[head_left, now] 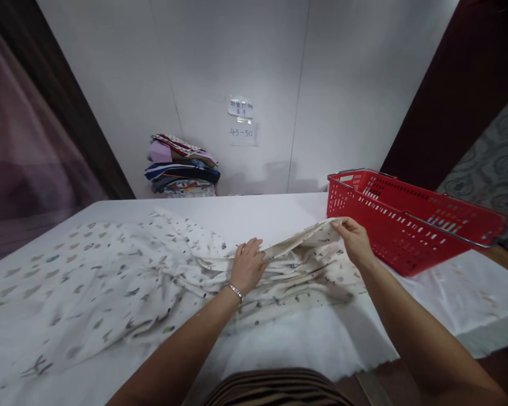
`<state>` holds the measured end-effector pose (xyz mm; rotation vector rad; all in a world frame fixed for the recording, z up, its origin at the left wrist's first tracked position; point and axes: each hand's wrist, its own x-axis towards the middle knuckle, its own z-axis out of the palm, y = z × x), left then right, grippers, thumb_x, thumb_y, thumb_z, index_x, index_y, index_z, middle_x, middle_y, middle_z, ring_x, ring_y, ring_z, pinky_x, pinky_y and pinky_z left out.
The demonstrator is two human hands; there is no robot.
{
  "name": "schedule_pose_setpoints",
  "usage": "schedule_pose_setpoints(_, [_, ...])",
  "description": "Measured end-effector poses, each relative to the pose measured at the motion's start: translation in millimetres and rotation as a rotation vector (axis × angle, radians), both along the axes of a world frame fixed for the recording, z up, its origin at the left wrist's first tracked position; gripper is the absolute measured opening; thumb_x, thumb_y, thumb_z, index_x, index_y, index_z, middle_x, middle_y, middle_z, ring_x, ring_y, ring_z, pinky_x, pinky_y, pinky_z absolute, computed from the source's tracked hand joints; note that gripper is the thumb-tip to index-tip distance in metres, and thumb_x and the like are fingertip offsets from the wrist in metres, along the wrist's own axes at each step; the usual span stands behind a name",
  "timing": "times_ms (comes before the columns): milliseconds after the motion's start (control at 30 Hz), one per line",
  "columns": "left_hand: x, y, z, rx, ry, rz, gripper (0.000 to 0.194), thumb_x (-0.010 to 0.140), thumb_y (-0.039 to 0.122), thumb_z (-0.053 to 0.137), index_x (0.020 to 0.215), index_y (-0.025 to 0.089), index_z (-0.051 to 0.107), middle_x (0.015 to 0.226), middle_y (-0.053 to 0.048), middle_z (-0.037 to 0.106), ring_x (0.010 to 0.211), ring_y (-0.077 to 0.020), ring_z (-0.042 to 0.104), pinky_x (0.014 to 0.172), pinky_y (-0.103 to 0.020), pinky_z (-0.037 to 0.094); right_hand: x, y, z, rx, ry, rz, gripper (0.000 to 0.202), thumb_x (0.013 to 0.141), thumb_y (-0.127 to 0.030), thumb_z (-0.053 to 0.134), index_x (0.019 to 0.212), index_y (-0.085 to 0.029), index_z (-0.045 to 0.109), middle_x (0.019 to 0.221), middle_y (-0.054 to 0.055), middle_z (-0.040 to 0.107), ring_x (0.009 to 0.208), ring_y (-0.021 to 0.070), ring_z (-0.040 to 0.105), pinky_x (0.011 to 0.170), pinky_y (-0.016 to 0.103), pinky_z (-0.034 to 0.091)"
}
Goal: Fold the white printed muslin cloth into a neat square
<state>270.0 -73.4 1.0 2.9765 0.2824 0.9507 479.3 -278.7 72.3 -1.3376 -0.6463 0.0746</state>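
A white printed cloth [139,282] with small dark and grey motifs lies spread and rumpled across the left and middle of the table. My right hand [352,239] pinches one edge of it between thumb and fingers, lifting that edge off the table near the basket. Farther left, my left hand [248,265] rests on the bunched middle of the cloth, its fingers curled over a fold. Between the two hands the raised edge runs as a slanting strip. Part of the fabric under my left hand is hidden.
A red plastic basket [389,225] with metal handles stands at the right on the white-covered table [300,344]. Behind the table's far edge is a stack of folded fabrics [184,169] by the wall. Paper signs [242,132] are stuck on the wall.
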Motion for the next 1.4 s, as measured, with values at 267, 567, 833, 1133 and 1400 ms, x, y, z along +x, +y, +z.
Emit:
schedule_pose_setpoints(267, [-29,18,2.1,0.017,0.03,-0.002,0.012,0.079,0.013,0.053,0.079,0.019,0.063,0.128,-0.01,0.055,0.126,-0.0277,0.042,0.104,-0.051,0.031,19,-1,-0.1,-0.043,-0.031,-0.136,0.026,0.065,-0.043,0.071,0.072,-0.02,0.061,0.068,-0.001,0.061,0.062,0.013,0.053,0.061,0.027,0.043])
schedule_pose_setpoints(567, [-37,46,24.8,-0.139,0.035,-0.077,0.016,0.089,0.028,0.047,0.085,0.021,0.061,0.095,-0.006,0.066,0.092,-0.0196,0.058,0.089,-0.041,0.038,30,0,-4.5,-0.062,0.031,-0.147,0.03,0.06,-0.045,0.074,0.071,-0.02,0.061,0.065,-0.001,0.061,0.058,0.0127,0.052,0.056,0.026,0.043])
schedule_pose_setpoints(833, [-34,48,38.2,-0.517,-0.117,-0.008,0.026,0.086,0.041,0.048,0.072,0.02,0.057,0.069,0.0,0.06,0.068,-0.0146,0.054,0.065,-0.026,0.039,38,-4,-16.7,-0.09,0.092,-0.112,0.032,0.055,-0.045,0.077,0.068,-0.019,0.062,0.064,-0.002,0.061,0.058,0.0125,0.053,0.057,0.026,0.043])
schedule_pose_setpoints(1133, [-18,50,46.9,-0.67,-0.193,0.081,0.021,0.083,0.04,0.05,0.078,0.021,0.056,0.066,0.004,0.057,0.061,-0.0115,0.051,0.058,-0.022,0.036,52,-7,-3.4,-0.117,0.037,-0.092,0.035,0.057,-0.05,0.075,0.07,-0.02,0.062,0.064,-0.001,0.061,0.058,0.0126,0.051,0.055,0.026,0.043])
schedule_pose_setpoints(1400, [-16,53,64.0,-0.55,-0.065,0.009,0.023,0.083,0.044,0.049,0.079,0.022,0.054,0.065,0.004,0.056,0.06,-0.0126,0.051,0.057,-0.023,0.035,63,-6,14.0,-0.121,0.059,-0.081,0.037,0.055,-0.049,0.077,0.068,-0.019,0.061,0.063,-0.001,0.059,0.056,0.0122,0.051,0.054,0.025,0.042])
